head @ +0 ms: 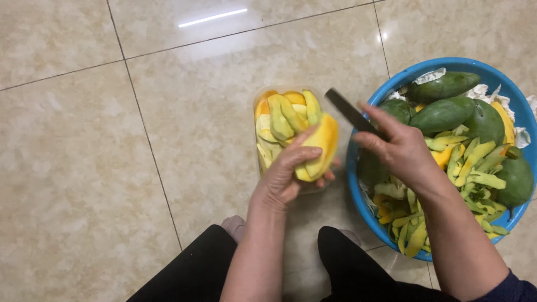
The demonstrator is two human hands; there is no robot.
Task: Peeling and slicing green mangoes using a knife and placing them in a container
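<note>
Left hand [285, 176] clamped on peeled yellow mango piece [320, 146], over clear plastic tub of mango slices [282, 120], right hand [400, 151] closed around dark-bladed knife [349, 112], blade toward ten o'clock, round blue plastic basin [523, 112] at three o'clock, apparently holding green mangoes and peelings

**Peeled mango and knife over the slice box**

The peeled mango [319, 146], bright yellow-orange and slick, is cupped from below, tilted over the near edge of a clear box [267, 162] packed with yellow slices. The knife [349, 113], its dark blade pointing up-left, hangs just beside the fruit, apart from it.
</note>
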